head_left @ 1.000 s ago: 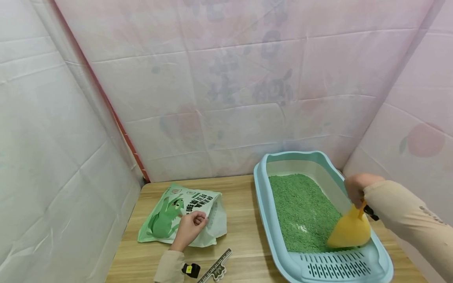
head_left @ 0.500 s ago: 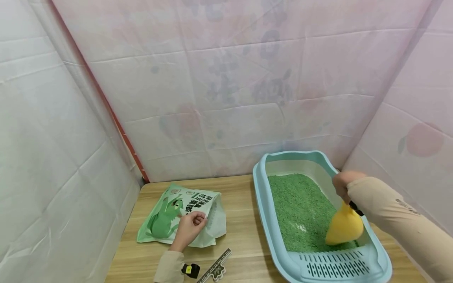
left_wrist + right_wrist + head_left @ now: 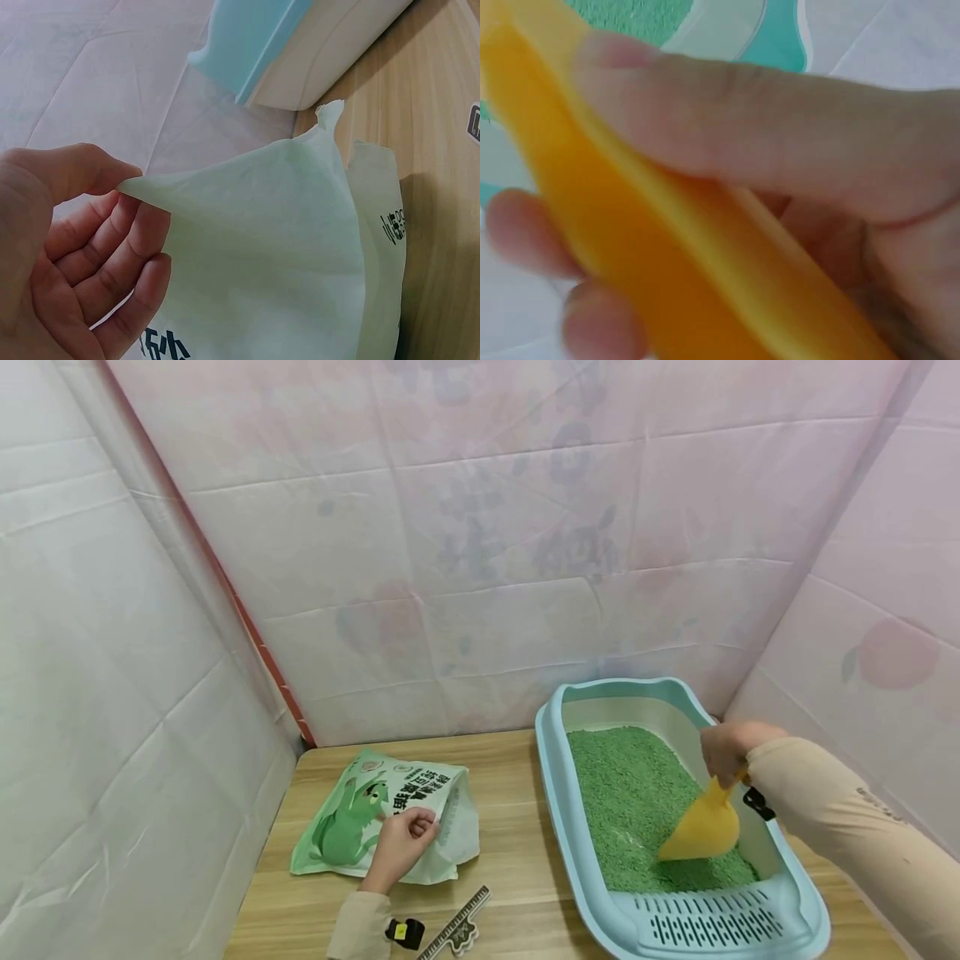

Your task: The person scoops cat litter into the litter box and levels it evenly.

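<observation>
In the head view a yellow scoop (image 3: 703, 828) has its lip down at the green pellet litter (image 3: 630, 785) inside a blue litter box (image 3: 558, 793). My right hand (image 3: 731, 750) grips the scoop by its handle; in the right wrist view the thumb lies along the yellow handle (image 3: 652, 225) with fingers wrapped beneath. On the left, my left hand (image 3: 405, 843) pinches the edge of a green and white litter bag (image 3: 352, 822). The left wrist view shows thumb and forefinger on a corner of the bag's open mouth (image 3: 255, 225).
A slotted grate (image 3: 712, 922) forms the near end of the litter box. A flat black and white ruler-like piece (image 3: 461, 927) lies on the wooden table (image 3: 517, 835) below the bag. Pale sheet walls (image 3: 480, 610) stand behind and at both sides.
The right hand has moved left with the scoop, whose lip has shifted from the litter box's near right corner toward the middle of the litter. The left hand and bag stay still.
</observation>
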`<act>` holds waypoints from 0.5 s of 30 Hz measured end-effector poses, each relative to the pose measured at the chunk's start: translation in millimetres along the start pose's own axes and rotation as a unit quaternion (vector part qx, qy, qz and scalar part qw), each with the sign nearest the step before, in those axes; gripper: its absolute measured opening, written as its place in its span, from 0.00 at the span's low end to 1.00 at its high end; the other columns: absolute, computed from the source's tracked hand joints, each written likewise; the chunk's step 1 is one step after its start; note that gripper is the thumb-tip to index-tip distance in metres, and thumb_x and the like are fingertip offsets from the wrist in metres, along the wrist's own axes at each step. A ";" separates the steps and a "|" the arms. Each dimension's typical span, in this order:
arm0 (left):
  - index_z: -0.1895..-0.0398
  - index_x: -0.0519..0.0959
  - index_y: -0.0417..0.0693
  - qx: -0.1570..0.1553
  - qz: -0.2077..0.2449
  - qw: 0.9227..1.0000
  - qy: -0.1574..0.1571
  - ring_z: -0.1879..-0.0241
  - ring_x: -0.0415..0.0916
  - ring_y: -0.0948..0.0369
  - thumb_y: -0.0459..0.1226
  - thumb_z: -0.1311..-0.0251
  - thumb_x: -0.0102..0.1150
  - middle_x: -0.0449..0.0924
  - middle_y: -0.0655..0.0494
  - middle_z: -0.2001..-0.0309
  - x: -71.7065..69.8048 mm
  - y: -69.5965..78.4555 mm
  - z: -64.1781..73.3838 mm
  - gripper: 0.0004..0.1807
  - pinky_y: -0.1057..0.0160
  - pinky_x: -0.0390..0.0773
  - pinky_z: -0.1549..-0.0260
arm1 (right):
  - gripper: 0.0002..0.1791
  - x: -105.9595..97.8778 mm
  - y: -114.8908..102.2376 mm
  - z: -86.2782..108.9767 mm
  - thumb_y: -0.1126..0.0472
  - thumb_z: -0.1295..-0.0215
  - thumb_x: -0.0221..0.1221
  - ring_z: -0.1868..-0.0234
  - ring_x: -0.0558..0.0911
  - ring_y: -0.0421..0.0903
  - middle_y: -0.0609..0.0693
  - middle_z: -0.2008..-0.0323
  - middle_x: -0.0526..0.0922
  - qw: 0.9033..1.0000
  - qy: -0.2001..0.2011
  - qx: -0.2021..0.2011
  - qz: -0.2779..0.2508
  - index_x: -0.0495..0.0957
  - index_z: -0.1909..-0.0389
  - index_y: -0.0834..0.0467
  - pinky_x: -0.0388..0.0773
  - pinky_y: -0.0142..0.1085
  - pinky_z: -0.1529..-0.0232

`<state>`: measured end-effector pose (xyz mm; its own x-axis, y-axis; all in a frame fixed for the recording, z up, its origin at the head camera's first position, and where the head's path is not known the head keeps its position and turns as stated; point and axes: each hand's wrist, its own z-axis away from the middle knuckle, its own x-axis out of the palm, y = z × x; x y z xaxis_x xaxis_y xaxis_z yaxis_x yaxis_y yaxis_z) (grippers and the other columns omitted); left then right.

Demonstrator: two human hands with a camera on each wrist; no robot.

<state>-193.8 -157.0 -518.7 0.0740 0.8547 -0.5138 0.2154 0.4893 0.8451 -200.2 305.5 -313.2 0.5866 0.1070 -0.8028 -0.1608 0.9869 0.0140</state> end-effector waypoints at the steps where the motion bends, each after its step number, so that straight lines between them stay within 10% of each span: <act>1: 0.68 0.82 0.40 0.000 0.001 1.000 0.001 0.75 0.71 0.75 0.32 0.43 0.63 0.83 0.51 0.72 0.0 0.4 0.0 0.03 0.74 0.76 0.72 | 0.07 0.2 -1.1 1.0 0.74 0.48 0.60 0.84 0.69 0.36 0.49 0.74 0.79 1.000 0.005 -0.002 -0.024 0.80 0.71 0.60 0.66 0.23 0.82; 6: 0.68 0.82 0.40 0.004 0.002 1.000 0.000 0.75 0.71 0.75 0.31 0.43 0.63 0.83 0.51 0.72 0.4 1.1 0.3 0.02 0.73 0.76 0.73 | 0.07 0.2 -4.8 5.4 0.75 0.46 0.59 0.85 0.65 0.36 0.50 0.75 0.76 0.993 0.019 -0.005 -0.116 0.76 0.67 0.61 0.64 0.25 0.82; 15: 0.68 0.82 0.40 0.002 0.002 1.000 0.001 0.75 0.71 0.75 0.31 0.44 0.64 0.83 0.51 0.72 0.5 0.2 0.2 0.03 0.74 0.76 0.73 | 0.11 1.2 -10.4 6.0 0.75 0.48 0.58 0.85 0.68 0.35 0.48 0.76 0.79 0.993 -0.008 -0.014 -0.117 0.77 0.66 0.58 0.63 0.23 0.83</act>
<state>-193.6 -156.5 -518.8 0.0726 0.8570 -0.5101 0.2196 0.4852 0.8464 -193.1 296.1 -310.8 0.6236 -0.1223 -0.7722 -0.0401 0.9814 -0.1878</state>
